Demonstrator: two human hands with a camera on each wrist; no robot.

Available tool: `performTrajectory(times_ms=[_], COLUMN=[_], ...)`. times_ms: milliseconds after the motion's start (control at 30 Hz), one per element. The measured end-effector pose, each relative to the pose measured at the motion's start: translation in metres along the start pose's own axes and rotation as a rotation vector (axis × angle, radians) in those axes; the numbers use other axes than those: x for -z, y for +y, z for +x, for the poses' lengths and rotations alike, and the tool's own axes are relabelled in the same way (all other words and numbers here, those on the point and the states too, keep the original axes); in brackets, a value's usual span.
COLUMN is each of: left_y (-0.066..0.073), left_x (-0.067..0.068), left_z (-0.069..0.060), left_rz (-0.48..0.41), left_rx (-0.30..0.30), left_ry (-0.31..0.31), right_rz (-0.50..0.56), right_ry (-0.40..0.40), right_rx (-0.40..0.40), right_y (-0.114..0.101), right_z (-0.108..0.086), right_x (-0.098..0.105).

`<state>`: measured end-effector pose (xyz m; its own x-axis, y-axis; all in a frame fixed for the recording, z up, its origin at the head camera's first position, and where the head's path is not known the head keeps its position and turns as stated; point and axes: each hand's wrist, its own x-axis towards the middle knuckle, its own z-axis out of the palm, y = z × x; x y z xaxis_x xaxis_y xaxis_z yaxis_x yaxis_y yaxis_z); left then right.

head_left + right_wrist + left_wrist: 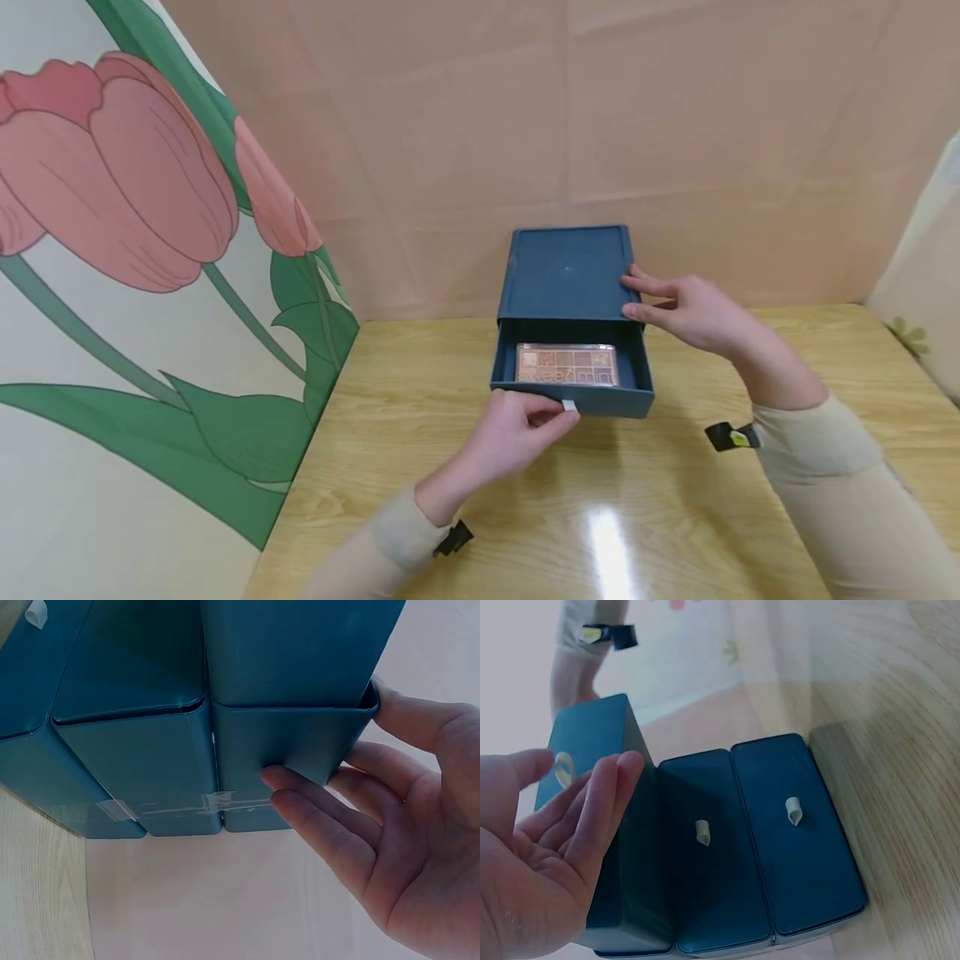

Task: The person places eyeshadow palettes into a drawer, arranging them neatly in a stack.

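Note:
A dark blue drawer box (567,271) stands on the table with its top drawer (611,403) pulled out. Inside that drawer lies an eyeshadow palette (567,364) under a clear lid. My left hand (517,429) is at the drawer front, thumb and finger pinching its white pull tab (565,769); part of that grip is hidden in the left wrist view. My right hand (693,312) rests against the box's right edge. In the right wrist view, two extended fingers (322,825) touch the side, while other fingertips are hidden behind the edge.
Two closed drawers, a middle drawer (712,862) and a bottom drawer (799,840), sit below, each with a white loop tab. Clear tape (220,801) crosses the box's side. Behind stands a pink cloth backdrop (450,167); a tulip-printed panel (150,333) borders the wooden table (390,392) at left.

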<state>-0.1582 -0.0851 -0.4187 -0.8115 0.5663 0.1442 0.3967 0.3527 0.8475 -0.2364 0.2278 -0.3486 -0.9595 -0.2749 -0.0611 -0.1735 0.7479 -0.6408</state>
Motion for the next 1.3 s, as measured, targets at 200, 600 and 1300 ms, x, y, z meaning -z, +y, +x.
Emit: performTrajectory(times_ms=[200,600,1300], left_y=[0.003,-0.001,-0.011], left_x=[0.000,0.004,-0.001], left_z=[0.003,0.025,0.073], left_rz=[-0.002,-0.069,-0.005], left_rx=[-0.005,0.026,0.060], left_ry=[0.018,0.083,0.188], right_rz=[0.000,0.011,-0.005], right_ry=[0.000,-0.013,-0.021], right_rx=[-0.009,-0.005,-0.017], right_y=[0.000,-0.006,0.000], right_z=[0.000,-0.004,-0.013], right_x=[0.002,0.005,0.011])
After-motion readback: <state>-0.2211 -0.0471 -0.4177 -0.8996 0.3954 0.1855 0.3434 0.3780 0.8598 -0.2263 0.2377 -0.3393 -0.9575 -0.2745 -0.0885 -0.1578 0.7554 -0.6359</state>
